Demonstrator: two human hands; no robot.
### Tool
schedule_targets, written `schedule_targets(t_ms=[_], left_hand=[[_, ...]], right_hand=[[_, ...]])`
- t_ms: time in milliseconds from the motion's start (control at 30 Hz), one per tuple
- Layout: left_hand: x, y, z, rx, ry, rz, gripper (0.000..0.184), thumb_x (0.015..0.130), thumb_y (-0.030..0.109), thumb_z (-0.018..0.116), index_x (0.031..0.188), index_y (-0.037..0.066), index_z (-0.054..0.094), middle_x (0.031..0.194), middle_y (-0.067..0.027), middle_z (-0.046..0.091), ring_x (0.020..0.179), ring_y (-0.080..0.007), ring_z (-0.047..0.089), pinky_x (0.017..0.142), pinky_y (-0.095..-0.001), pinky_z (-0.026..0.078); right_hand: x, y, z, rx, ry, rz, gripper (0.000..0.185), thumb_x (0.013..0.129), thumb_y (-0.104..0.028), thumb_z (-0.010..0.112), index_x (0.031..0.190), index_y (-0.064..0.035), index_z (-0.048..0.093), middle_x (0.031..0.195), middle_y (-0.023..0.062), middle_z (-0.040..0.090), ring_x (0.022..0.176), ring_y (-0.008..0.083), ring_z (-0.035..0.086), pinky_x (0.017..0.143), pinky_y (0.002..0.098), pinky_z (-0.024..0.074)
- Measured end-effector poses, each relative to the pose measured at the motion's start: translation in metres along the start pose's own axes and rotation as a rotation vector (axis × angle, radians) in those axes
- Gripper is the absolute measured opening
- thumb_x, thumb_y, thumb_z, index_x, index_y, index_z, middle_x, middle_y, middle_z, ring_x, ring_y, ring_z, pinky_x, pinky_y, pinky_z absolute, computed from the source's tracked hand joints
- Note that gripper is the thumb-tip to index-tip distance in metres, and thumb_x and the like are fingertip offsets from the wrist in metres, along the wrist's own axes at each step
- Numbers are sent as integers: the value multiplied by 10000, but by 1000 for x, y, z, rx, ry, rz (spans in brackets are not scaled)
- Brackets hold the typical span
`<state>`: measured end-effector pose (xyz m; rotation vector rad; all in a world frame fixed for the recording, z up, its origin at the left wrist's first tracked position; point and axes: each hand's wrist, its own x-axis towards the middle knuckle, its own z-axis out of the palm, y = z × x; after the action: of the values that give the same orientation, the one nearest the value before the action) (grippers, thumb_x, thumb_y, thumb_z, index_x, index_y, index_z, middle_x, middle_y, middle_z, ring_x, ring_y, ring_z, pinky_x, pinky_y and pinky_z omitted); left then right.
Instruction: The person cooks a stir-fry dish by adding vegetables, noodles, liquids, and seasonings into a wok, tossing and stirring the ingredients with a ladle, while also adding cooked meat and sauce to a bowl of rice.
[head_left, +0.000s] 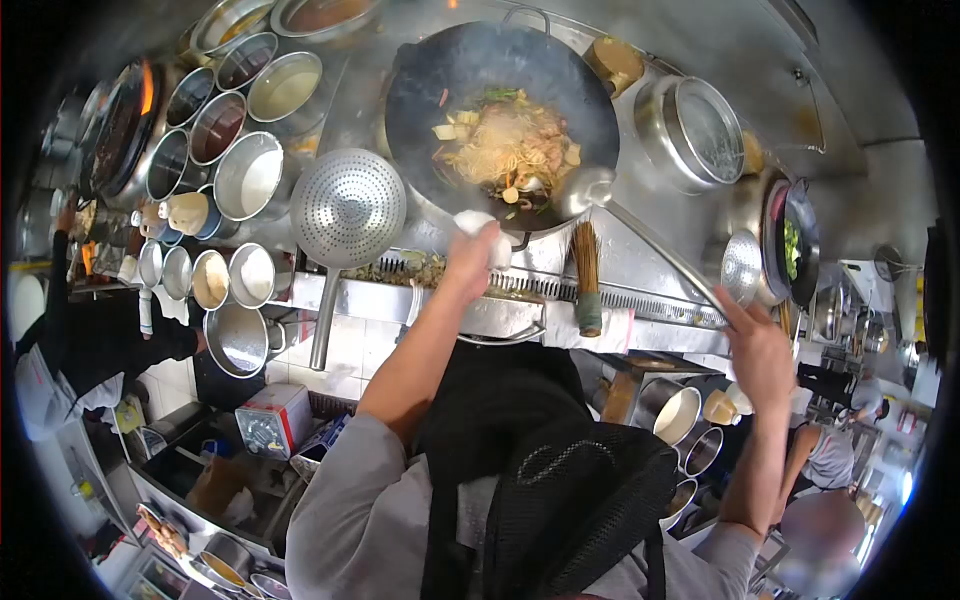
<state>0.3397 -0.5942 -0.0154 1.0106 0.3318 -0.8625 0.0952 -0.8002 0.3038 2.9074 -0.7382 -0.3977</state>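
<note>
A large black wok [420, 110] sits on the stove with steaming noodles [515, 140], pale chunks and green bits in it. My left hand [472, 262] is closed around a folded white cloth [482, 228] at the wok's near rim, by its small loop handle. The long handle of a metal ladle [655, 240] is gripped in my right hand [757, 358]. Its bowl rests at the wok's right edge, close to the food. A perforated strainer [348, 210] lies left of the wok, and a bamboo brush [587, 280] lies to the right of my left hand.
Several metal seasoning pots [248, 175] stand at the left. A steel pot [700, 130] and a second wok with greens [792, 248] are at the right. A slotted drain [650, 298] runs along the stove's front. Other people work at both sides.
</note>
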Motion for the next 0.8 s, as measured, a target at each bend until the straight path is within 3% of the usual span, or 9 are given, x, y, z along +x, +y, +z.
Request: schedule_targets(t_ms=[100,200,300,367,433,500,567,667,800], left_hand=[[20,-23,-17,47,-32,158,401,1025,179,640,1369,79,460,1240,-75,616,1042,-234,664,824,-408,597],[9,-16,-14,15,-36,123,388,1034,203,630,1362,81,461,1239,-80,613,1054,-242,662,821,-436,611],[-13,13,2,25,-1,-45,286,1029,207,615,1251,73,493,1115,-82,624,908,-215,660,672,-444,639],[-7,10,1,16,3,-48,269,1030,228,610,1229,80,503,1073,-85,624,871,-216,664,611,-473,652],[3,4,-5,76,-50,-38,344,1039,235,613,1318,92,472,1200,-92,606,1002,-245,665,697,-475,648],[6,1,-5,77,-39,-16,321,1033,225,619,1289,82,489,1160,-94,616,954,-240,672,675,-468,646],[6,-1,-5,58,-31,13,303,1025,208,628,1260,58,509,1111,-99,635,926,-246,689,674,-474,644],[21,-13,-14,18,-69,60,273,1018,192,633,1224,40,538,1074,-108,656,884,-259,708,673,-476,641],[14,-4,-7,8,-49,69,225,1016,167,622,1179,22,566,1040,-117,676,852,-273,721,684,-485,638]], right_hand=[[45,-5,92,215,19,3,559,897,-31,687,1442,-124,600,1018,214,705,890,402,704,808,506,556],[90,-2,206,796,157,-43,546,992,-111,649,1521,-106,515,911,120,692,781,177,630,721,367,538],[112,-69,191,1017,121,209,520,1027,-162,602,1531,-91,499,812,40,574,668,128,517,592,322,482],[143,-80,210,981,209,154,522,1044,-175,569,1550,-94,471,796,24,585,593,103,495,510,304,442],[163,-116,185,1198,-60,325,572,1044,-241,589,1557,-40,434,863,139,673,660,175,628,582,374,547],[180,-134,194,1317,-51,242,576,1047,-237,584,1573,-68,419,795,128,648,596,144,600,475,352,506],[179,-131,198,1263,-123,226,575,1038,-231,601,1576,-123,429,808,163,676,643,206,650,575,381,551],[165,-92,235,791,296,-321,613,981,-199,652,1558,-284,462,951,213,690,858,426,689,813,501,558],[107,-27,201,415,140,-215,586,963,-190,657,1510,-343,515,994,181,681,873,429,685,796,526,558]])
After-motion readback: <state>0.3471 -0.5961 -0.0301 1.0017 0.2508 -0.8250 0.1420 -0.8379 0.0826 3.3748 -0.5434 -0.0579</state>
